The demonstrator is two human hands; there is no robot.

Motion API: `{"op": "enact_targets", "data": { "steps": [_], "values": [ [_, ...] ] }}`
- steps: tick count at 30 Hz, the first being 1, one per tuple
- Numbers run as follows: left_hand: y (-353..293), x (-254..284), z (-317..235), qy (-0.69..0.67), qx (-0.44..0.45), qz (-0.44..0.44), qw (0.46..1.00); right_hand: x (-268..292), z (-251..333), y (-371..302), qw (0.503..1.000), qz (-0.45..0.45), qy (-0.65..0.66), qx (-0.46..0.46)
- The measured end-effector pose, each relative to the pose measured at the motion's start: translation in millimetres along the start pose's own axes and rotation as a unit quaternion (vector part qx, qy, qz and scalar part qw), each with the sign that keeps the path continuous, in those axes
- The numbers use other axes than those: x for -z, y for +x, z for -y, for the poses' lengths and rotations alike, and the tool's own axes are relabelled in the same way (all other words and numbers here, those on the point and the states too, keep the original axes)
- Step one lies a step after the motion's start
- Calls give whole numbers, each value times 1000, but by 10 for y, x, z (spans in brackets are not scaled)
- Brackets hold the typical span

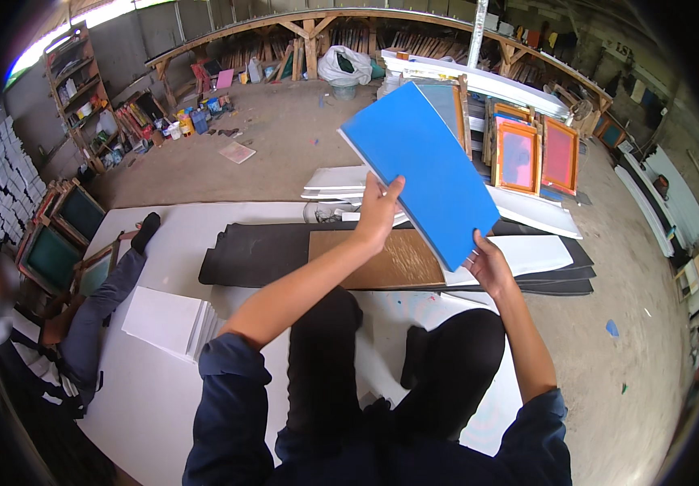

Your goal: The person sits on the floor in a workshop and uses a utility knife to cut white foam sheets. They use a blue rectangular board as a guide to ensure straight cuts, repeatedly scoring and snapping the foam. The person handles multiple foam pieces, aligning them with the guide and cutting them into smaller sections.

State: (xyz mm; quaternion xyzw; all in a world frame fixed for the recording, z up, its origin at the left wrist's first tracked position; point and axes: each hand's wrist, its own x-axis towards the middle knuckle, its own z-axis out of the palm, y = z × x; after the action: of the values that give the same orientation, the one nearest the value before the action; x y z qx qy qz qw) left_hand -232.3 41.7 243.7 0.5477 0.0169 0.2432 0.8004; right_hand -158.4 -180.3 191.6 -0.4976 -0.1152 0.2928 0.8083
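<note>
A flat rectangular blue board [422,166] with a pale edge is held up, tilted, in front of me. My left hand [378,212] grips its lower-left long edge, thumb on the blue face. At the near corner, my right hand [491,266] pinches the board between thumb and fingers; some of those fingers are hidden behind it. Below the board lie dark grey sheets [252,255], with a brown board [382,261] and a white sheet [535,253] on top.
White panels [169,320] are stacked at my left on a large white sheet [135,405]. Another person [106,312] sits at far left beside framed screens [50,255]. Orange-framed screens [518,154] lean at back right. A long wooden bench [310,49] spans the back.
</note>
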Motion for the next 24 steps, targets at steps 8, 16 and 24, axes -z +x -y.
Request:
{"op": "enact_targets", "data": {
  "steps": [8,16,24],
  "values": [
    [98,86,87,452,-203,23,869,475,144,-36,957,-67,-279,41],
    [638,858,954,377,-241,119,886,601,-332,908,900,-38,-370,227],
    [534,1759,1716,404,-59,120,905,429,-1392,1721,922,16,-351,164]
  ]
}}
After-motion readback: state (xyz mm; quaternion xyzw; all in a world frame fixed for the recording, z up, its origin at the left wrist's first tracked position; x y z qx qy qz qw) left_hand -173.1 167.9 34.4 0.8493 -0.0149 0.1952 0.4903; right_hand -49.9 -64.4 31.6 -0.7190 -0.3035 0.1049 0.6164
